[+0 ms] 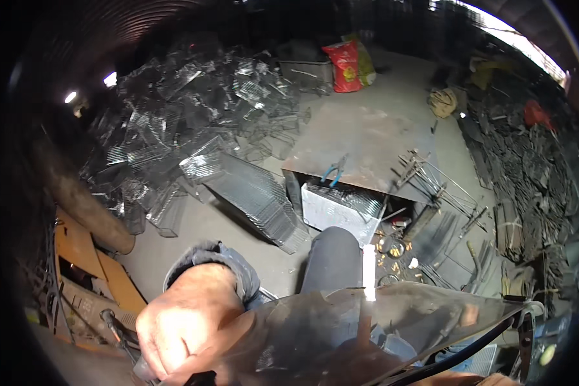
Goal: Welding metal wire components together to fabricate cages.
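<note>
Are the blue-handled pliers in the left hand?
No, the pliers lie at the edge of the flat metal sheet, apart from the left hand.

Now, from the left hand, past the cuff, bare grey floor opens at twelve o'clock, until the mesh heap walls it off! Stacked wire panels slant across one, the knee juts up toward two, the clear shield bars three. Orange board crowds ten; a thick cylinder blocks eleven.
</note>
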Demonstrator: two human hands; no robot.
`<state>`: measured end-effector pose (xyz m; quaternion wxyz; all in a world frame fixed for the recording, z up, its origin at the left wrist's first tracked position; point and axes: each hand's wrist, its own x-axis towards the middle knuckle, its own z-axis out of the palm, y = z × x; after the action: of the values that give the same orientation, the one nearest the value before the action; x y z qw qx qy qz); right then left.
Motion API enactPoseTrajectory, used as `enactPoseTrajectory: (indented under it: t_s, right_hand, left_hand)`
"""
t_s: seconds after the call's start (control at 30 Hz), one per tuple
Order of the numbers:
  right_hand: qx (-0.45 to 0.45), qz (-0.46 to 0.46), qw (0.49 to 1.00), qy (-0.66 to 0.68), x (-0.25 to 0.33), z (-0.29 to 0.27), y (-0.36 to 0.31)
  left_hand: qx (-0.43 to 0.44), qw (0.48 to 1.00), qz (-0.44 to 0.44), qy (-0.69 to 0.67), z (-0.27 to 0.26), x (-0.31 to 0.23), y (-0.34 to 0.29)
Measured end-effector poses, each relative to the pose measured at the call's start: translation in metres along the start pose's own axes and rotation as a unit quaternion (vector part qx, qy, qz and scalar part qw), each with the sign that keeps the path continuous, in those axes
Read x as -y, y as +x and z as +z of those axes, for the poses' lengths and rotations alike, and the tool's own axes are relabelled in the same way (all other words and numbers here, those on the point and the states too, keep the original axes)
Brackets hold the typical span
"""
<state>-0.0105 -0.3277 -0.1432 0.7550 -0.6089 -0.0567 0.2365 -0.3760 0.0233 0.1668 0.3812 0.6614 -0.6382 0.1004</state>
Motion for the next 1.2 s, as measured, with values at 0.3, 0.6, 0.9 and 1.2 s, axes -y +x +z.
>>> enactPoseTrajectory:
  t_s: [0.3,0.6,0.9,1.2]
  right_hand:
    - [0.086,0.146,0.972,-0.160,-0.004,0.050,-0.068]
    - [0.199,0.291,0.879,-0.322,-0.054,0.118,-0.071]
    - [0.211,0.286,0.846,-0.398,-0.070,0.110,-0.049]
    - [0.192,0.265,0.829,-0.454,-0.090,0.063,-0.035]
  left_hand:
    - [-0.118,0.987,0.071,-0.080,0.043,0.001,-0.054]
    - [-0.737,0.403,-0.486,0.243,0.259,-0.078,-0.296]
    - [-0.213,0.073,-0.974,-0.028,0.542,0.060,-0.443]
    - [-0.225,0.020,-0.970,0.085,0.703,0.048,-0.525]
